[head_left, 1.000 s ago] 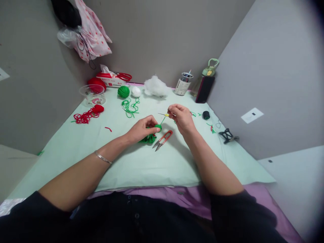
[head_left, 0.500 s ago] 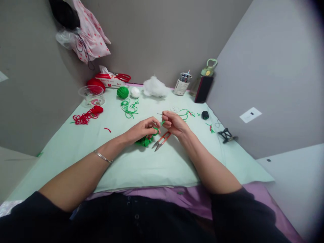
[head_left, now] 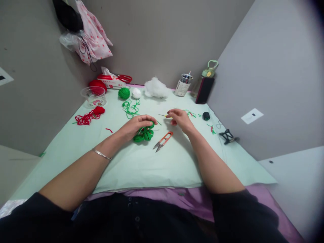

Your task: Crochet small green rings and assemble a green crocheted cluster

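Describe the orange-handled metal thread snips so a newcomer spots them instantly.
On the pale green cloth, find the gap between the left hand and right hand. On the wearer's side lie the orange-handled snips. Their two pointed blades set them apart from the rounded green yarn piece beside them.

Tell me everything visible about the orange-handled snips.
The snips have a looped orange handle and two pointed, metal-looking blades, spread apart at the tips. They lie on the pale green cloth, slanted, blades toward the person and leftward, handle farther away. They sit right of the green yarn piece, apart from it. Neither hand touches them.
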The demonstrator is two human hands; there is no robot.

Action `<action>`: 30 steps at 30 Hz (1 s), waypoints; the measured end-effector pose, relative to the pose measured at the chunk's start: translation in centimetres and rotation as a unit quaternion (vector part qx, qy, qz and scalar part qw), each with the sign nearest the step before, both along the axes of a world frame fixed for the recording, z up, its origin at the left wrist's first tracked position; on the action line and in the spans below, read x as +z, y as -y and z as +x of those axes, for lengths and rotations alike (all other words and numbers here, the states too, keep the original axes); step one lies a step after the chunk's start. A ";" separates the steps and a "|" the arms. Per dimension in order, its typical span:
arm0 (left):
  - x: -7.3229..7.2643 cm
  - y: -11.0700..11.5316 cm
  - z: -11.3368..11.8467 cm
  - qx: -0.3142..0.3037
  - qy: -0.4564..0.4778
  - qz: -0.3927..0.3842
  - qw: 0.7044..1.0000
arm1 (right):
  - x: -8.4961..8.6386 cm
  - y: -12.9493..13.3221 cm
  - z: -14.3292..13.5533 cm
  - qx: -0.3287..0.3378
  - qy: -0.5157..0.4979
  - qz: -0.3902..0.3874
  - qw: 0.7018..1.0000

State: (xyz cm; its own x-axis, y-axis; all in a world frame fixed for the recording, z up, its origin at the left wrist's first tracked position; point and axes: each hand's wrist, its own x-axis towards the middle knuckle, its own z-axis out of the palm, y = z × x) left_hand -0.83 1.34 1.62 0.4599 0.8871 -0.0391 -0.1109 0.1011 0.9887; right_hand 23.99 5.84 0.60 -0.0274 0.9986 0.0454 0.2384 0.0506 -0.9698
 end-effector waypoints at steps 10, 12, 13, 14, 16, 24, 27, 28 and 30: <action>0.1 -1.0 -0.9 0.073 0.022 0.018 0.997 | 3.4 3.9 0.1 0.313 0.280 0.005 0.908; -0.1 -1.2 -1.0 0.073 0.016 0.034 0.997 | 3.4 4.1 -0.2 0.339 0.329 0.015 0.881; -0.3 -1.2 -1.1 0.073 0.012 0.044 0.996 | 3.4 4.1 -0.2 0.345 0.340 0.012 0.875; -0.4 -1.3 -1.1 0.073 0.008 0.054 0.996 | 3.5 4.0 -0.1 0.353 0.341 0.004 0.871; -0.7 -1.5 -1.2 0.074 -0.001 0.073 0.995 | 3.8 3.8 0.3 0.368 0.319 -0.005 0.873; -0.6 -1.2 -1.1 0.072 -0.017 0.116 0.990 | 4.9 4.1 -0.4 0.274 0.127 0.021 0.953; -0.5 -1.1 -1.0 0.068 -0.022 0.128 0.989 | 4.4 4.3 -1.5 0.239 0.135 0.031 0.961; -0.5 -1.0 -0.9 0.067 -0.023 0.131 0.989 | 4.2 4.3 -1.7 0.224 0.146 0.030 0.963; -0.4 -0.9 -0.9 0.065 -0.026 0.135 0.988 | 4.1 4.3 -1.8 0.202 0.159 0.023 0.966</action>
State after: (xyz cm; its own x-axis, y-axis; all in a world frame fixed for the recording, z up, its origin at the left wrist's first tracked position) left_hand -1.70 2.27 1.18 0.3454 0.9198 0.1862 -0.0530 -0.1790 0.9824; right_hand 22.15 1.51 4.66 -0.4345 0.9006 0.0154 0.4754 0.2438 -0.8453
